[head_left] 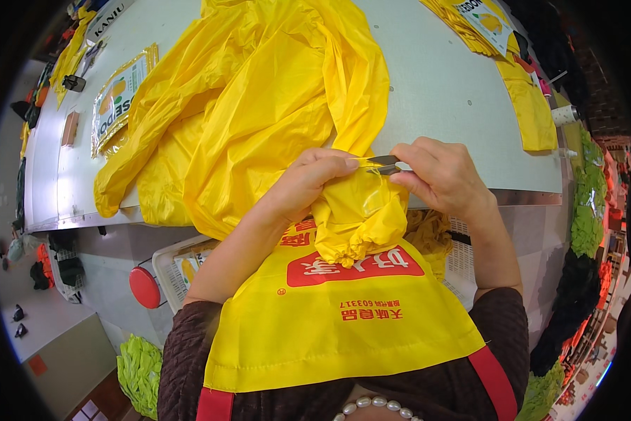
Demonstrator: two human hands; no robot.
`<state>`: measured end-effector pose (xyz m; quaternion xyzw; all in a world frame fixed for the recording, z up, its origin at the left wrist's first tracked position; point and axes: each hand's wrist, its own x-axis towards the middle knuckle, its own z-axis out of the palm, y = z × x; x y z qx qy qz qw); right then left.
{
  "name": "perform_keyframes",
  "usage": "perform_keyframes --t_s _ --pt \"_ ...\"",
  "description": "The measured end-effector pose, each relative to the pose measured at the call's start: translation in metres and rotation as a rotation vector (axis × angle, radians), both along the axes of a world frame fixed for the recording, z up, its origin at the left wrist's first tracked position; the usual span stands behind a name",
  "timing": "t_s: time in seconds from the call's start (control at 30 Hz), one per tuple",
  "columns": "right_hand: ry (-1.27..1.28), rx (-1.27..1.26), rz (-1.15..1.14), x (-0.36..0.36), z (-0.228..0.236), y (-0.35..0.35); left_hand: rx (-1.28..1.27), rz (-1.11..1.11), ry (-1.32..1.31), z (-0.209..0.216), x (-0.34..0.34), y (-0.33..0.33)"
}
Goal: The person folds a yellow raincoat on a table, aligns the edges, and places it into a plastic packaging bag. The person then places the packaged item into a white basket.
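Observation:
A shiny yellow raincoat (pixel 252 98) is spread over the white table, and its gathered end hangs over the near edge in front of my apron. My left hand (pixel 307 179) pinches a fold of the raincoat between thumb and fingers. My right hand (pixel 443 174) grips a pair of thread snips (pixel 383 170), blades pointing left against the fabric beside my left thumb. Fine loose threads show at the blades. The snips' handle is mostly hidden inside my right hand.
Printed plastic packets (pixel 122 98) lie on the table's left part, near a small brown block (pixel 70 129). More yellow pieces (pixel 527 105) and a white thread spool (pixel 565 115) are at the right. Below stand a white basket (pixel 167 263) and a red round stool (pixel 144 288).

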<state>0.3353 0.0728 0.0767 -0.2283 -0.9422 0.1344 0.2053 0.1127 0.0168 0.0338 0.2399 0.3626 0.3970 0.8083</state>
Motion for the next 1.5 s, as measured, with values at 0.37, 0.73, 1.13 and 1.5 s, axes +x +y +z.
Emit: perform_keyframes --t_s 0.37,0.73,1.13,1.5 --pt "0.026 0.113 0.049 -0.004 0.001 0.003 -0.009 0.028 -0.031 0.004 0.001 -0.001" --pt "0.595 -0.969 -0.333 -0.017 -0.028 -0.002 -0.082 0.123 -0.078 0.002 0.001 0.008" --pt "0.764 -0.785 -0.512 -0.039 -0.037 0.002 -0.379 0.142 -0.840 -0.062 -0.017 0.038" --pt "0.579 -0.793 -0.379 -0.054 -0.052 -0.011 -0.439 0.393 -0.482 -0.054 -0.002 0.028"
